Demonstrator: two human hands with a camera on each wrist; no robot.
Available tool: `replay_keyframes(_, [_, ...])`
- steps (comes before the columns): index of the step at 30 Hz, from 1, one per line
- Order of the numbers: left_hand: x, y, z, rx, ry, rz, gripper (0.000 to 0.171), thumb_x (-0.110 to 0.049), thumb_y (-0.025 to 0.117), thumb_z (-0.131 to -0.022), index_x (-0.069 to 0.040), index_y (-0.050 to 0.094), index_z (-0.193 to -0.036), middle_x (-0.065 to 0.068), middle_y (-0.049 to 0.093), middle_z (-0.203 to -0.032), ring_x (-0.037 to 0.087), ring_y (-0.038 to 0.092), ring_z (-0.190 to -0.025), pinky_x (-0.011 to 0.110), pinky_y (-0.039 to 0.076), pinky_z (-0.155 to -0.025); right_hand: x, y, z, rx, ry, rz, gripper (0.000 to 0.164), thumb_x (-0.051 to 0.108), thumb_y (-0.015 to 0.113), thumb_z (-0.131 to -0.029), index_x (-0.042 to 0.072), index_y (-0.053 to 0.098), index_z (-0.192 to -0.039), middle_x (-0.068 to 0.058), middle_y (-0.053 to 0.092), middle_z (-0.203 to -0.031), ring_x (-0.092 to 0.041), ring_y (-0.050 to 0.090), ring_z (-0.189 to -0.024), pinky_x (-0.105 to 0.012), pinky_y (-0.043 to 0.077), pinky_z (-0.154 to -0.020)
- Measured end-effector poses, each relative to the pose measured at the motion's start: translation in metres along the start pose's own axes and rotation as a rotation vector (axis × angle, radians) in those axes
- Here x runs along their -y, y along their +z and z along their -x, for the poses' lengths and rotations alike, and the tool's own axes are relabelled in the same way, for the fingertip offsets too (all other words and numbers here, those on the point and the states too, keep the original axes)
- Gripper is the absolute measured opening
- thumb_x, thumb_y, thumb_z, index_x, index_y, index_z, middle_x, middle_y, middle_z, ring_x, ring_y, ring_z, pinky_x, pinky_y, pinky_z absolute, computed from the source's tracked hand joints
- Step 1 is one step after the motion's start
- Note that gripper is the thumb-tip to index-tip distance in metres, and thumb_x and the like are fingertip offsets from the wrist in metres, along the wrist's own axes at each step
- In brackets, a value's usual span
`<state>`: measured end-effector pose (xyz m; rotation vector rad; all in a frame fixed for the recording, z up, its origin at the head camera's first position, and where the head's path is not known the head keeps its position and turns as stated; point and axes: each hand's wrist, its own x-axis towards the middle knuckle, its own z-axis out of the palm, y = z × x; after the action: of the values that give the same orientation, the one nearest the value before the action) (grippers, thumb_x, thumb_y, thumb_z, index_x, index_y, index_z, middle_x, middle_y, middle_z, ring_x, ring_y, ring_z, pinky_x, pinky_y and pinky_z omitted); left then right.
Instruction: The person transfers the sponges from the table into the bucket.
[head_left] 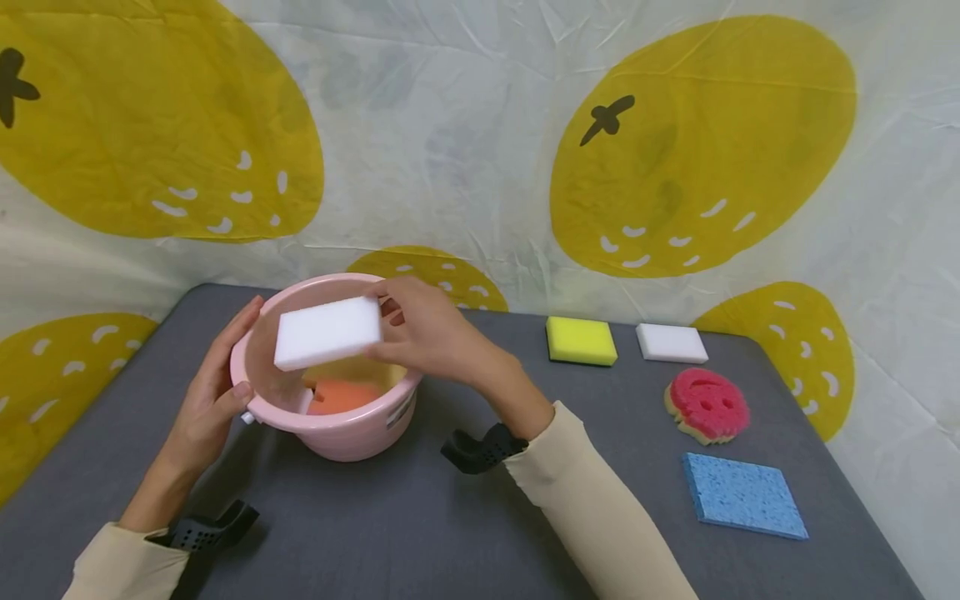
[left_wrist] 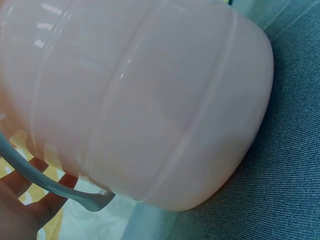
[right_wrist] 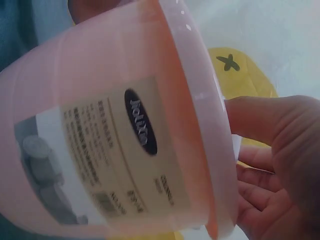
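A pink bucket [head_left: 345, 442] stands toward the left of the grey table. My left hand [head_left: 206, 408] holds it by the left side of its rim, thumb on the edge. In the left wrist view the fingers lie against the outer wall, past the curved handle [left_wrist: 60, 188]. Above the bucket's mouth, my right hand [head_left: 435, 333] pinches a white sponge [head_left: 327, 333] by its right end. Inside the bucket an orange piece [head_left: 341, 397] and something yellowish show, partly covered by the white sponge. A printed label [right_wrist: 135, 160] is on the bucket's right side.
On the table's right side lie a yellow sponge [head_left: 581, 340] with a dark base, another white sponge [head_left: 671, 342], a pink face-shaped sponge [head_left: 708, 403] and a blue rectangular sponge [head_left: 744, 495]. A white cloth [head_left: 450, 133] with yellow fruit prints hangs behind the table [head_left: 375, 533].
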<state>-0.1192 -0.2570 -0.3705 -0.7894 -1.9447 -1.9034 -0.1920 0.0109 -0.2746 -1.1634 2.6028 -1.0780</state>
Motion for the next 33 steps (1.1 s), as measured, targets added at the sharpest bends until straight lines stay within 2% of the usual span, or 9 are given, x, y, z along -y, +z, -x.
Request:
replay_keyframes(6, [0.0,0.0,-0.001,0.006,0.013,0.0,0.071,0.0,0.05,-0.086,0.0,0.021,-0.151,0.017,0.013,-0.157,0.03,0.015,-0.136,0.019,0.036,-0.1,0.01,0.006,-0.009,0.042,-0.028,0.089,0.061,0.024,0.076,-0.081,0.004,0.049,-0.133,-0.005,0.053,-0.124,-0.016,0.055,-0.104,-0.017,0.045,-0.081])
replay_keyframes(11, [0.0,0.001,-0.001,0.008,0.011,0.0,0.071,-0.001,0.05,-0.086,-0.001,0.022,-0.151,0.016,0.013,-0.157,0.031,0.015,-0.136,0.019,0.035,-0.1,0.019,0.013,-0.015,0.037,-0.068,0.154,0.061,0.025,0.074,-0.083,0.007,0.05,-0.136,-0.005,0.051,-0.129,-0.014,0.049,-0.109,-0.015,0.041,-0.081])
replay_keyframes(15, [-0.001,0.002,-0.002,0.008,0.0,-0.003,0.071,-0.001,0.05,-0.086,-0.002,0.022,-0.151,0.015,0.013,-0.157,0.03,0.015,-0.135,0.019,0.035,-0.1,0.025,0.015,-0.017,0.047,-0.053,0.215,0.061,0.027,0.074,-0.083,0.008,0.05,-0.136,-0.004,0.047,-0.134,-0.012,0.043,-0.117,-0.015,0.04,-0.085])
replay_keyframes(19, [-0.001,0.003,-0.003,0.009,0.006,0.005,0.07,-0.001,0.05,-0.086,-0.001,0.022,-0.151,0.016,0.013,-0.157,0.03,0.015,-0.137,0.019,0.034,-0.102,0.028,0.015,-0.019,0.074,-0.054,0.291,0.059,0.028,0.073,-0.083,0.006,0.052,-0.134,-0.004,0.051,-0.133,-0.014,0.041,-0.123,-0.017,0.037,-0.093])
replay_keyframes(23, [-0.001,0.002,-0.003,0.007,0.021,0.012,0.069,-0.001,0.05,-0.087,0.001,0.023,-0.15,0.016,0.015,-0.157,0.029,0.014,-0.138,0.02,0.031,-0.104,0.033,0.017,-0.022,0.08,-0.084,0.354,0.06,0.031,0.074,-0.082,0.007,0.053,-0.133,0.0,0.055,-0.128,-0.013,0.044,-0.12,-0.018,0.033,-0.097])
replay_keyframes(28, [0.001,0.001,-0.002,0.008,0.04,0.029,0.068,0.0,0.049,-0.087,0.002,0.023,-0.149,0.017,0.015,-0.157,0.03,0.013,-0.138,0.021,0.03,-0.105,0.041,0.024,-0.025,0.07,-0.132,0.335,0.059,0.033,0.074,-0.083,0.017,0.053,-0.135,0.007,0.054,-0.132,-0.006,0.045,-0.118,-0.018,0.031,-0.099])
replay_keyframes(30, [0.002,0.001,-0.001,0.008,0.045,0.033,0.068,0.001,0.048,-0.087,0.003,0.022,-0.149,0.017,0.015,-0.157,0.03,0.014,-0.138,0.021,0.03,-0.105,0.043,0.028,-0.027,0.08,-0.137,0.32,0.058,0.033,0.073,-0.083,0.018,0.052,-0.136,0.008,0.053,-0.133,-0.004,0.045,-0.117,-0.017,0.028,-0.101])
replay_keyframes(33, [0.002,0.001,0.001,0.004,0.043,0.033,0.067,0.001,0.047,-0.087,0.003,0.022,-0.149,0.017,0.015,-0.157,0.029,0.014,-0.138,0.021,0.028,-0.106,0.046,0.034,-0.03,0.094,-0.116,0.314,0.059,0.034,0.072,-0.084,0.017,0.051,-0.137,0.008,0.053,-0.129,-0.003,0.048,-0.106,-0.016,0.031,-0.096])
